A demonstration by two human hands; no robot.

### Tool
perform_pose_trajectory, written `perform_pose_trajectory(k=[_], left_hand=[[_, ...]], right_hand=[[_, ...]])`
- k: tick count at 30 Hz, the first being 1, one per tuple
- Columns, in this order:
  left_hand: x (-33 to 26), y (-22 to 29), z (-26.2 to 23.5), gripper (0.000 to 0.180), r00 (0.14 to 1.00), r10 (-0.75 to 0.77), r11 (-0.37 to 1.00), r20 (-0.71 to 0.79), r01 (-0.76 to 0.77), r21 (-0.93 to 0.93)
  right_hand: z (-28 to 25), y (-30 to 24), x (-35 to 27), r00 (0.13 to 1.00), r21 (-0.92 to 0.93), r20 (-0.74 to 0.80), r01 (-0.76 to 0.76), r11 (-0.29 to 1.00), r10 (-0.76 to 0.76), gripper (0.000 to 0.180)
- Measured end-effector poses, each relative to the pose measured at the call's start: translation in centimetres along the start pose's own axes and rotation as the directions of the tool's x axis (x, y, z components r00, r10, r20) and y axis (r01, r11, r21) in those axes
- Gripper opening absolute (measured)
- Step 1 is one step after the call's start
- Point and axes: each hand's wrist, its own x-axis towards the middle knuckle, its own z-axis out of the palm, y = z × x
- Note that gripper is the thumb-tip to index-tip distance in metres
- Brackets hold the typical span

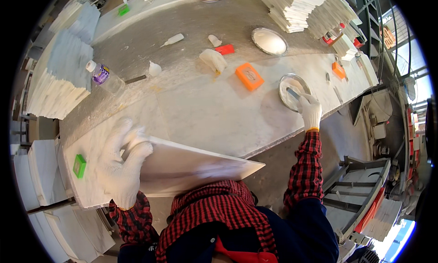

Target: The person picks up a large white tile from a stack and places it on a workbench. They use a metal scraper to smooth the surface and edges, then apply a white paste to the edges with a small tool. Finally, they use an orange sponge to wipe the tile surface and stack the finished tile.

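Observation:
My left hand (122, 165), in a white knit glove, grips the left edge of a white stone tile (191, 165) held tilted against the near edge of the workbench (214, 112). My right hand (310, 110), also gloved, is stretched out to the right and holds a small scraper (293, 94) dipped into a round metal bowl (287, 86) of white paste. Both sleeves are red and black checked.
An orange block (249, 76), a second metal bowl (269, 40), a green block (79, 165), a plastic bottle (106, 78), small squeeze bottles and a crumpled glove lie on the bench. Stacks of white tiles (296, 7) stand at the back and left (59, 80). A metal rack (356, 194) is at lower right.

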Motion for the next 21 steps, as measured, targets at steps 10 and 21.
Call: perform_pose_trajectory(k=[10,21], left_hand=[[-0.1,0.1,-0.3,0.053,0.996,0.026,0.976,0.081,-0.008,-0.218],[-0.1,-0.6,-0.6,0.055,0.992,0.042,0.959,0.122,-0.006,-0.283]], right_hand=[[-0.6,-5.9,-4.3,0.952,0.377,0.299,-0.057,0.925,-0.063,0.028],[6.1,-24.0,-13.6,0.677,0.43,0.682,-0.064,0.9,-0.278,0.026]])
